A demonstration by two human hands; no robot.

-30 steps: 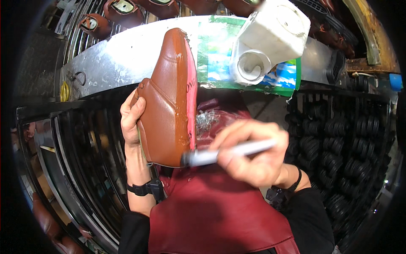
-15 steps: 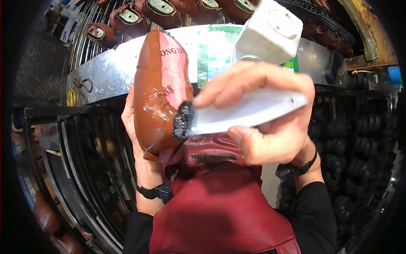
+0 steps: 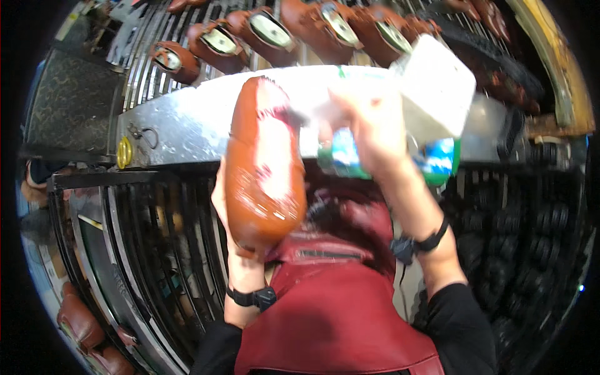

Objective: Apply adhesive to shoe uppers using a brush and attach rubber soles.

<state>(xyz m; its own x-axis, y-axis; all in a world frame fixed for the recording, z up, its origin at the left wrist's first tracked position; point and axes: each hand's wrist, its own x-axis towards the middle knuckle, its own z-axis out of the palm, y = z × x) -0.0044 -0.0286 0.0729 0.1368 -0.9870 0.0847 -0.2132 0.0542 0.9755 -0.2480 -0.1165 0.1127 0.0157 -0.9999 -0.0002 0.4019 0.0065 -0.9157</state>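
Observation:
My left hand (image 3: 219, 195) grips a brown leather shoe upper on its last (image 3: 244, 162) from the left side, most of the fingers hidden behind it. The shoe is held upside down, its pale pinkish bottom facing up. A wet gloss covers its near end and lower edge. My right hand (image 3: 378, 128) holds a brush (image 3: 300, 117), both smeared by motion. The brush's dark bristles are at the right edge of the shoe bottom, toward the far end.
Several brown shoes on lasts (image 3: 270, 31) stand on a slatted rack beyond the metal bench (image 3: 181, 119). A white boxy container (image 3: 440, 87) sits at the bench's right, above a green-and-blue sheet (image 3: 437, 156). Scissors with yellow handles (image 3: 125, 152) lie at the left. Dark racks flank me below.
My right hand has moved the brush away from me, from the shoe's near right edge toward its far end. The shoe now appears turned more upright and slightly farther right in view.

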